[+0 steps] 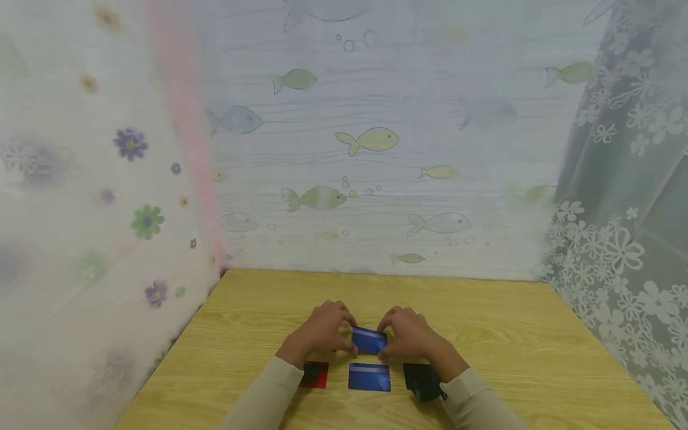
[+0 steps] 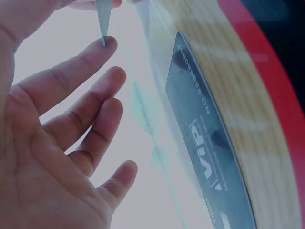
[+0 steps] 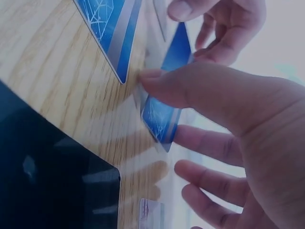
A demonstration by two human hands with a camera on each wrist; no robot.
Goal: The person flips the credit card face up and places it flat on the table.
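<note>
Both hands hold one blue card (image 1: 368, 340) between them in the head view, above the wooden table. The left hand (image 1: 325, 328) pinches its left end between thumb and index finger. At its right end, the right hand (image 1: 411, 334) grips the card with thumb below and index finger above; the other fingers are spread behind it in the right wrist view. A second blue card (image 1: 369, 377) with a pale stripe lies flat just nearer. In the left wrist view, a grey card (image 2: 205, 133) lettered VIP lies near the left hand's fingertips.
A red and black card (image 1: 321, 375) lies under the left forearm, a black card (image 1: 415, 375) beneath the right wrist. A pale card (image 3: 151, 214) shows low in the right wrist view. Curtains printed with fish (image 1: 371, 140) and flowers (image 1: 147, 221) border the wooden table (image 1: 484, 316).
</note>
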